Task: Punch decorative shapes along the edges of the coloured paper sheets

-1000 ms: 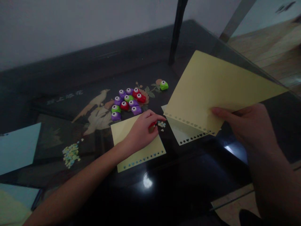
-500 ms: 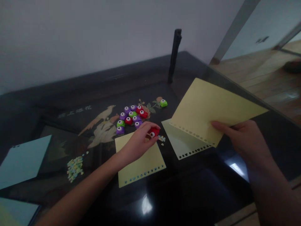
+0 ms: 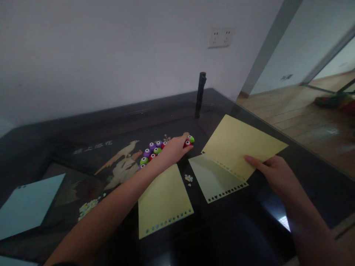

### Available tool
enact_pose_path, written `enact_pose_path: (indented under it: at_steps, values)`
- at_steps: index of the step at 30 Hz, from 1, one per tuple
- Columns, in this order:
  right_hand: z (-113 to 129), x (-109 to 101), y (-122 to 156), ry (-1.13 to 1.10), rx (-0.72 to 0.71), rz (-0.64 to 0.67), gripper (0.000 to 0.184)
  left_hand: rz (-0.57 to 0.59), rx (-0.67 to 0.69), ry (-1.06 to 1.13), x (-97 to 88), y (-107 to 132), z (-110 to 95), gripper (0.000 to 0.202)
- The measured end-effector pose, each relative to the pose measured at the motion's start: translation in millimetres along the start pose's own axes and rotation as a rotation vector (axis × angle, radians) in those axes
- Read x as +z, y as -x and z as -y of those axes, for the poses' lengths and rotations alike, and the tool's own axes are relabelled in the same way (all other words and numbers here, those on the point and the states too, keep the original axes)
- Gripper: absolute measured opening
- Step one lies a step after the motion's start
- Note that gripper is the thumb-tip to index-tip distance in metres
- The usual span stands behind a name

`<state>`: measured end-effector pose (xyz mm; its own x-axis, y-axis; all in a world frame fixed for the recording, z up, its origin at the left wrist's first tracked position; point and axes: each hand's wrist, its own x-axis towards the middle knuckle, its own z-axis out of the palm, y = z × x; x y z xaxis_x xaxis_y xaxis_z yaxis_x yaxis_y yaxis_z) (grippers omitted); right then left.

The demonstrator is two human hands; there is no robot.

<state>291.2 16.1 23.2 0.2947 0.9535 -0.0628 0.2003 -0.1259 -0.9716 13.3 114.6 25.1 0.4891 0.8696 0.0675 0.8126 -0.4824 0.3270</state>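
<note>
The left hand [image 3: 176, 147] is closed on a red punch [image 3: 188, 143], gripping it between thumb and fingers above the table [image 3: 233, 229]. A green punch [image 3: 191, 139] sits just past the red one, at one o'clock from it; whether the two touch, I cannot tell. At nine o'clock from this hand is a cluster of purple, green and red punches [image 3: 152, 146] with white tops, partly hidden by the hand and forearm. A few paper bits [image 3: 188, 178] lie at five o'clock. At six o'clock a yellow sheet [image 3: 166, 207] lies flat, a row of small shapes cut along its near edge, its far left part under the forearm in this view.

The right hand [image 3: 273, 171] pinches a second yellow sheet [image 3: 241, 142] by its near right side, thumb on top. That sheet stretches toward ten o'clock, tilted, with punched shapes along its lower left edge. At nine o'clock from the right hand lies a pale sheet [image 3: 210, 181], also punched along its near edge; the held sheet overlaps it in view.

Farther out, at eight o'clock from the left hand, is a heap of bits [image 3: 87, 208], partly behind the forearm. Beyond that, between eight and nine, lies a blue sheet [image 3: 30, 203]. At one o'clock stand a black post [image 3: 200, 94] and, higher, a wall socket [image 3: 221, 37].
</note>
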Motion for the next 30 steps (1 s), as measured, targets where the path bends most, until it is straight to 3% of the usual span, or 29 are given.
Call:
enact_pose_path:
  at_steps: [3, 9, 14, 18, 21, 23, 26, 28, 30]
  values:
    - [0.9, -2.1, 0.5, 0.027, 0.017, 0.014, 0.020, 0.010, -0.028, -0.059, 10.0, -19.8, 2.4, 0.021]
    - [-1.1, -2.9, 1.6, 0.137, -0.004, -0.118, 0.023, 0.026, -0.070, -0.088, 26.3, -31.3, 7.3, 0.031]
    - [2.9, 4.0, 7.4, -0.005, -0.065, -0.155, 0.029, 0.015, -0.079, -0.076, 29.0, -35.2, 10.2, 0.032]
    - [7.5, 10.8, 11.5, -0.083, 0.022, -0.127, 0.028, -0.014, -0.097, -0.069, 23.8, -32.8, 7.4, 0.035]
    - [6.6, 13.3, 11.6, -0.094, 0.102, -0.053, 0.025, -0.143, -0.103, -0.022, 10.4, -24.6, -0.5, 0.040]
    - [4.3, 14.1, 10.6, -0.074, 0.140, 0.009, 0.026, -0.229, -0.051, 0.133, -1.2, -17.4, -5.8, 0.026]
    - [1.0, 15.5, 9.2, -0.036, 0.184, 0.069, 0.028, -0.071, 0.047, 0.425, -13.8, -7.0, -10.0, 0.034]
    - [-0.3, 17.0, 8.6, -0.012, 0.210, 0.089, 0.030, 0.038, 0.113, 0.554, -15.3, -1.6, -10.3, 0.029]
    - [-1.2, 18.3, 8.2, 0.008, 0.223, 0.104, 0.033, 0.064, 0.130, 0.608, -11.9, 1.8, -9.7, 0.016]
